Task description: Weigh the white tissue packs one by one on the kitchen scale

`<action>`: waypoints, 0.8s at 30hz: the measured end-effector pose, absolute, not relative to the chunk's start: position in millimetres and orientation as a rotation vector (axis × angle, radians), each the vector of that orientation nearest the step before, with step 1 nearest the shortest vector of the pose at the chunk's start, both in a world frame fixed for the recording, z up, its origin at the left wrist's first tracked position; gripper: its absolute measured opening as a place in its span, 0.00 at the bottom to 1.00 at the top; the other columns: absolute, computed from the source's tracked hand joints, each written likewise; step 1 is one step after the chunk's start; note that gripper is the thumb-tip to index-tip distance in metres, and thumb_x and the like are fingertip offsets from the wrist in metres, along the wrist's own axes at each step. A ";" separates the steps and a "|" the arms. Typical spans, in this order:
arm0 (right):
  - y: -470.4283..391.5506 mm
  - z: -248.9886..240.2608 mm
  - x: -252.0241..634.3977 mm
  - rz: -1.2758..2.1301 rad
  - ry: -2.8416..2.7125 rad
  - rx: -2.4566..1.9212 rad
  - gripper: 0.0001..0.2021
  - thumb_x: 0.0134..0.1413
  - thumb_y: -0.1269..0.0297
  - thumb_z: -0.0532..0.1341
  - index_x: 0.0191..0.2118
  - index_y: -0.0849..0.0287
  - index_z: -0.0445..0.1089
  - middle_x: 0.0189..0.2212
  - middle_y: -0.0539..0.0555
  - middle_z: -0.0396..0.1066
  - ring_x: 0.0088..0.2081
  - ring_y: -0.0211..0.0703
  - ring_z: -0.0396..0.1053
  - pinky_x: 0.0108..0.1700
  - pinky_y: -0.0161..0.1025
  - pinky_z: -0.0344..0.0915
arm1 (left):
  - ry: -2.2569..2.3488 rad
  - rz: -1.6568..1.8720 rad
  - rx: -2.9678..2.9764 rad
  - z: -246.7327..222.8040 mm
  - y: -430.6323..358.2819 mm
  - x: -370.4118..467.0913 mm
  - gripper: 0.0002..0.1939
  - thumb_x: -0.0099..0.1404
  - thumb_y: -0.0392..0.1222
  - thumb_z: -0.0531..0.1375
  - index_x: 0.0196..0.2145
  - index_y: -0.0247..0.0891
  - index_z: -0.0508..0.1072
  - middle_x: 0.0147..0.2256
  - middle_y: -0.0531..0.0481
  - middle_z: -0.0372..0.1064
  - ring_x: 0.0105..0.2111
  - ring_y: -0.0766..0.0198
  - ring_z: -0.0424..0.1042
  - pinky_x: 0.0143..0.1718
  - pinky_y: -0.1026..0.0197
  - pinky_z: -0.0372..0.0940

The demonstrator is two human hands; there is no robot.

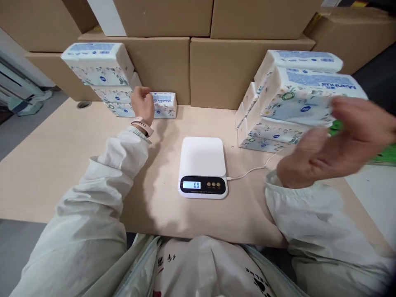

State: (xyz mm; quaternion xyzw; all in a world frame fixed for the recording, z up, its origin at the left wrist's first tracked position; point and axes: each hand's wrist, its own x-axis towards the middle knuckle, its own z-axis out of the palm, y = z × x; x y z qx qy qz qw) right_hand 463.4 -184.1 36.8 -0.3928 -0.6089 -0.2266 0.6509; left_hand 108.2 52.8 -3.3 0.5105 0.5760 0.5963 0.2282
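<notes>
My left hand [142, 103] hovers beside the left stack of tissue packs [103, 78], its fingers loosely curled and nothing visible in them. A single tissue pack [165, 105] lies just behind and to the right of this hand. My right hand [340, 144], blurred, is at the front of the right stack, with thumb and fingers apart. Its fingertips overlap the front of an upper tissue pack [297, 103]; whether they touch it I cannot tell. Between my hands, a white kitchen scale [203, 156] bears nothing and reads 0.0.
Cardboard boxes [221, 74] form a wall along the back of the wooden table [77, 165]. A white cable [250, 170] runs from the scale toward the right stack. Something green [385, 154] shows behind my right hand. A round hole [83, 104] is at the table's back left.
</notes>
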 end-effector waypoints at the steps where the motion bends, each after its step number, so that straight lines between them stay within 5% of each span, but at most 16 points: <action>1: -179.6 43.1 445.2 -0.369 -1.501 -0.903 0.14 0.75 0.56 0.60 0.59 0.40 0.76 0.52 0.53 0.79 0.58 0.59 0.76 0.66 0.61 0.71 | 1.634 1.685 1.362 -11.5 49.7 101.9 0.08 0.78 0.26 0.53 0.42 0.31 0.70 0.48 0.50 0.74 0.66 0.57 0.64 0.70 0.48 0.54; 6: -108.9 48.3 378.2 0.717 -1.816 -1.147 0.13 0.72 0.56 0.60 0.53 0.52 0.78 0.56 0.55 0.80 0.61 0.53 0.75 0.68 0.56 0.70 | 1.731 1.806 1.193 -50.0 40.9 87.6 0.05 0.77 0.28 0.55 0.46 0.34 0.66 0.53 0.45 0.70 0.60 0.60 0.68 0.68 0.52 0.58; 10: -38.6 29.0 353.7 1.203 -1.560 -1.331 0.09 0.71 0.59 0.61 0.46 0.54 0.77 0.54 0.57 0.78 0.59 0.50 0.74 0.70 0.56 0.67 | 1.690 1.818 1.105 -64.0 46.2 84.7 0.07 0.72 0.32 0.60 0.44 0.39 0.66 0.52 0.42 0.72 0.62 0.55 0.70 0.68 0.54 0.61; 16: 0.7 12.8 336.5 1.281 -1.406 -1.461 0.07 0.73 0.60 0.61 0.41 0.55 0.73 0.45 0.56 0.74 0.51 0.47 0.72 0.69 0.55 0.67 | 1.667 1.812 1.091 -69.5 52.7 84.4 0.15 0.70 0.35 0.62 0.52 0.40 0.65 0.59 0.37 0.68 0.65 0.52 0.68 0.72 0.50 0.59; 24: 20.3 -4.8 338.7 1.213 -1.465 -1.397 0.08 0.69 0.57 0.65 0.38 0.53 0.72 0.38 0.55 0.72 0.47 0.48 0.71 0.62 0.57 0.72 | 1.664 1.795 1.051 -76.7 57.4 87.6 0.16 0.71 0.37 0.63 0.54 0.39 0.66 0.55 0.40 0.70 0.62 0.54 0.70 0.68 0.53 0.63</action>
